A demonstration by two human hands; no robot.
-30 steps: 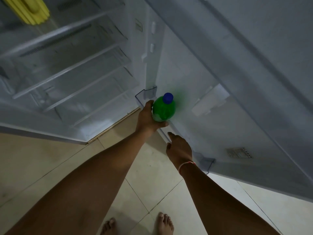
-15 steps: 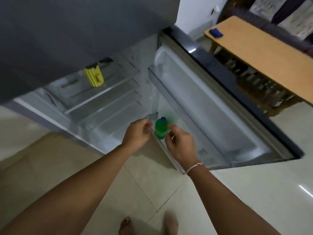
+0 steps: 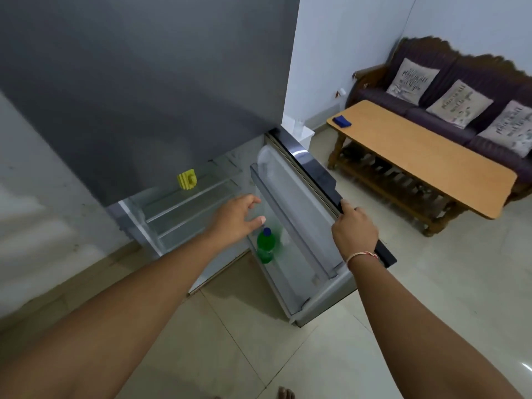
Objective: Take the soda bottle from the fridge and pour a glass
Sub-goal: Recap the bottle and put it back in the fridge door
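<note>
A green soda bottle (image 3: 265, 246) with a blue cap stands upright in the bottom shelf of the open fridge door (image 3: 302, 226). My left hand (image 3: 237, 218) hovers just above and left of the bottle, fingers spread, holding nothing. My right hand (image 3: 354, 228) grips the dark outer edge of the fridge door. No glass is visible.
The grey fridge (image 3: 144, 90) rises ahead, its lower compartment open with bare shelves and a yellow object (image 3: 187, 179). A wooden coffee table (image 3: 417, 156) with a blue item (image 3: 341, 120) stands right, a dark sofa (image 3: 460, 90) with cushions behind it. Tiled floor below.
My left hand let go of the bottle and lifted above it. My right hand moved from beside the bottle to the door's edge. The view pulled back and up.
</note>
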